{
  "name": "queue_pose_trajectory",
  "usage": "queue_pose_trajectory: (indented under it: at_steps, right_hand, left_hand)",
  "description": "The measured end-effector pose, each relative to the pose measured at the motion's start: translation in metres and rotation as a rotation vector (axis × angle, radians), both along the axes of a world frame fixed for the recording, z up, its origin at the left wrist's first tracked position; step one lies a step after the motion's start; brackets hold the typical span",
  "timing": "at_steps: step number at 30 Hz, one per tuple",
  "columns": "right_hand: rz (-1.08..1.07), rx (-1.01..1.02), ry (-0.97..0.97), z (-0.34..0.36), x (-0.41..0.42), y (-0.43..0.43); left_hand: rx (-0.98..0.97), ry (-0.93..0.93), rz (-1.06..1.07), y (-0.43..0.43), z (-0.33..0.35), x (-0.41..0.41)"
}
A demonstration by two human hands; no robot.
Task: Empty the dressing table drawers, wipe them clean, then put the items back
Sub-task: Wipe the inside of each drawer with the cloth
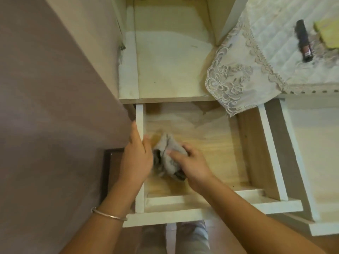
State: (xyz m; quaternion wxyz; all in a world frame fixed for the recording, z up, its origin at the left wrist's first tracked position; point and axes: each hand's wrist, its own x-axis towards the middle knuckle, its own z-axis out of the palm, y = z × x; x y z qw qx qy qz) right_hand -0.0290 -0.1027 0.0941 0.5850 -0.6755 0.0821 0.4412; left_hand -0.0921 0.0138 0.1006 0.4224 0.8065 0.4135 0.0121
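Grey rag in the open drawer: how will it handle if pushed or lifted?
Probably floppy: the rag is bunched in folds under the right hand. Likely light, and should slide rather than roll on the smooth floor of the drawer. It would likely sag if lifted.

right hand (192, 162) — grips cloth (167, 143) | left hand (135, 154) — grips drawer (211, 147) side

The open drawer (211, 143) in front of me has a pale wooden floor. My grey rag (169, 153) lies bunched on it near the left wall, under my right hand (192, 162), while my left hand (136, 154) grips that wall. To the right, a lace runner (238, 74) lies spread, one corner hanging over the drawer's back. On the runner lie a dark tube (303, 41) and, near it, a yellow-green block (328, 33).
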Motion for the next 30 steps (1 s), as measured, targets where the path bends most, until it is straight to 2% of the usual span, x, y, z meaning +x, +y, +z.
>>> queue_pose_trajectory:
  at_steps: [2,4,6,9,10,12,14,17,18,19,22,23,26,30]
  right_hand:
    - [-0.392,-0.033,-0.122,-0.007,0.032,0.005]
    - [-0.689,-0.055,-0.215,-0.009,0.065,0.013]
    - [-0.921,0.015,-0.201,-0.007,0.087,0.027]
    - [-0.937,0.022,-0.104,-0.005,0.098,0.057]
    - [-0.976,0.005,-0.115,-0.007,0.097,0.068]
    - [-1.098,0.109,-0.192,-0.014,0.09,0.085]
    - [-1.037,0.207,-0.212,-0.021,0.07,0.104]
    - [-0.692,0.148,-0.165,-0.028,0.037,0.115]
    - [-0.656,0.137,-0.173,-0.029,0.036,0.112]
    - [-0.69,0.155,-0.186,-0.028,0.042,0.104]
    - [-1.041,0.274,-0.205,-0.024,0.082,0.077]
    - [-1.091,0.272,-0.215,-0.025,0.091,0.074]
    - [-1.019,0.286,-0.197,-0.033,0.082,0.094]
    - [-0.694,0.207,-0.122,-0.038,0.045,0.116]
  left_hand:
    - [0.03,0.023,-0.012,-0.001,-0.001,-0.002]
    - [0.047,0.025,-0.023,-0.001,-0.002,-0.001]
    - [0.068,0.027,-0.03,-0.002,-0.002,-0.002]
    - [0.08,0.017,-0.03,-0.002,0.0,-0.004]
    - [0.081,0.015,-0.03,-0.002,0.001,-0.004]
    - [0.074,0.02,-0.035,-0.001,0.001,-0.004]
    - [0.051,0.034,-0.033,0.0,0.001,-0.003]
    - [0.028,0.046,-0.03,0.001,0.001,-0.004]
    - [0.032,0.045,-0.034,0.001,0.001,-0.004]
    - [0.035,0.042,-0.036,0.002,0.001,-0.005]
    - [0.029,0.034,-0.053,0.003,-0.001,-0.005]
    - [0.027,0.034,-0.057,0.002,-0.001,-0.005]
    - [0.027,0.046,-0.052,0.002,-0.001,-0.004]
    - [0.048,0.067,-0.04,0.002,0.0,-0.003]
